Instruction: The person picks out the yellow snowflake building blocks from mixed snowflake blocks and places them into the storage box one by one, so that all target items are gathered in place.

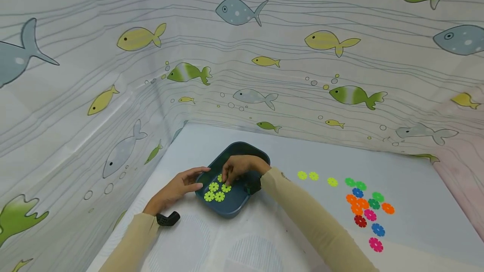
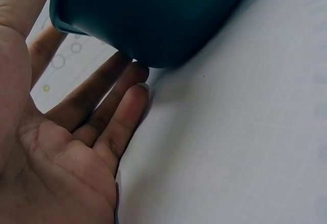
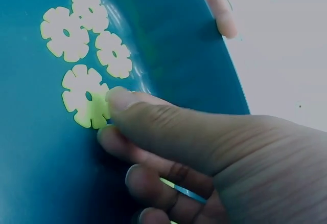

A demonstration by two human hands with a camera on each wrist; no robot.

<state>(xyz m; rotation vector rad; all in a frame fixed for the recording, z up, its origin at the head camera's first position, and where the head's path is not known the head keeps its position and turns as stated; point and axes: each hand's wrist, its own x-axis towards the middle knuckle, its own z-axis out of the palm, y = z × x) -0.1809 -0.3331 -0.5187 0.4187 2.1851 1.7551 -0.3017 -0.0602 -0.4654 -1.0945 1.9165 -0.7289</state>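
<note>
A dark blue tub (image 1: 232, 211) stands on the table with several yellow-green notched discs (image 1: 213, 187) lying flat on its bottom. My right hand (image 1: 239, 168) reaches into it. Its thumb and forefinger pinch the edge of one yellow-green disc (image 3: 87, 95), beside three others. Thin yellow edges show between its lower curled fingers, mostly hidden. At the tub's left side is my left hand (image 1: 180, 184), its fingers (image 2: 122, 114) fairly straight and touching the outer wall, the thumb by the rim.
To the right of the tub, three yellow-green discs (image 1: 313, 176) lie in a loose row. Farther right is a scattered group of green, blue, orange (image 1: 356, 209), red and pink (image 1: 376, 244) discs. A fish-patterned curtain (image 1: 242, 53) borders the table at the back and left.
</note>
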